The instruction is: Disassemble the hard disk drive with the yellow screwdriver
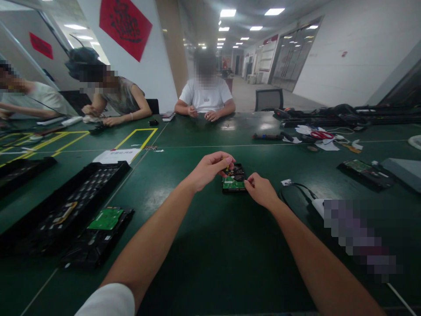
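In front of me on the green table lies a hard drive (pixel 234 184) with a green circuit board and a black casing. Over its upper left part is my left hand (pixel 215 167), thumb and fingers pinched on a small yellow piece (pixel 227 168) whose kind I cannot make out. My right hand (pixel 259 189) is closed at the drive's right edge, thumb and fingertips against it. The fingers hide part of the drive.
A second black drive with a green board (pixel 105 219) lies left, beside a long black tray (pixel 95 184). Another drive (pixel 365 173) and a white power strip (pixel 319 204) are right. Tools and cables (pixel 322 135) lie farther back. Several people sit across the table.
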`<state>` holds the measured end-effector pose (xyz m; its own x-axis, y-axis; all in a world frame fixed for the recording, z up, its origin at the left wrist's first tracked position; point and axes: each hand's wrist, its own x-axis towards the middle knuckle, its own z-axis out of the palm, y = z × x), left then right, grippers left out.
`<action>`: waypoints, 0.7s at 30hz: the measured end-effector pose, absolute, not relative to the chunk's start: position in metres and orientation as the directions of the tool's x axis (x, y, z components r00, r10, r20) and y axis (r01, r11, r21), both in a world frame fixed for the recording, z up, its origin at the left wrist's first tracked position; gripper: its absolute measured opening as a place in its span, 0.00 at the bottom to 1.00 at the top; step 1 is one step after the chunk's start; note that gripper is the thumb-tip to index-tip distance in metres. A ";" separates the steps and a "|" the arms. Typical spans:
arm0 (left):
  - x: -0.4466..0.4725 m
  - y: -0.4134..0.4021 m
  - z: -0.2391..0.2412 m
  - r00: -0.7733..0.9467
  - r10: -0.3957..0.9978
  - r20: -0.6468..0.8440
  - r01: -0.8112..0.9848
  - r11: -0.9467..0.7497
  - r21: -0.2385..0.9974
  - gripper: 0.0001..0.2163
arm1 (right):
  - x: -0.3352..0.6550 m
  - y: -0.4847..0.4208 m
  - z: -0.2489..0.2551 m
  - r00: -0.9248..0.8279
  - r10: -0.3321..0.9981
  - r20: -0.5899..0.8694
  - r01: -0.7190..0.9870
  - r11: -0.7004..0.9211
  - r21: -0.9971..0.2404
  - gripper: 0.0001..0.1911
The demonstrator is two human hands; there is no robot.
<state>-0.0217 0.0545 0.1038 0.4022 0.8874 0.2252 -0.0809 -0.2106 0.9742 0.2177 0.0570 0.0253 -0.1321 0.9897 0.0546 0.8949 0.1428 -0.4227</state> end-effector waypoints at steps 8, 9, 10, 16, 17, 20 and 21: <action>-0.018 0.054 0.102 0.379 0.898 0.225 -0.067 -0.216 0.974 0.17 | 0.207 0.053 0.025 -0.090 0.996 0.019 0.968 0.092 -0.235 0.18; -0.018 0.054 0.102 0.369 0.901 0.227 -0.070 -0.216 0.974 0.17 | 0.206 0.053 0.025 -0.083 0.996 0.016 0.972 0.085 -0.221 0.18; -0.017 0.054 0.101 0.358 0.906 0.226 -0.078 -0.213 0.974 0.17 | 0.206 0.052 0.025 -0.086 0.996 0.019 0.973 0.088 -0.213 0.18; -0.013 0.054 0.098 0.253 0.949 0.188 -0.142 -0.155 0.978 0.14 | 0.207 0.051 0.026 -0.092 0.995 0.026 0.966 0.095 -0.238 0.19; -0.013 0.055 0.099 0.210 0.961 0.181 -0.141 -0.153 0.978 0.14 | 0.207 0.051 0.027 -0.094 0.995 0.023 0.965 0.097 -0.245 0.18; -0.015 0.056 0.102 0.098 0.979 0.176 -0.102 -0.166 0.981 0.11 | 0.207 0.051 0.028 -0.095 0.995 0.015 0.960 0.096 -0.264 0.18; -0.016 0.056 0.103 0.092 0.980 0.178 -0.085 -0.170 0.982 0.10 | 0.207 0.050 0.028 -0.090 0.996 0.014 0.958 0.091 -0.273 0.17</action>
<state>-0.0164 0.0559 0.1032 0.0923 0.9797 0.1777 -0.0855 -0.1700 0.9817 0.2069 0.0505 0.0284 -0.0903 0.9958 0.0135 0.9578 0.0906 -0.2727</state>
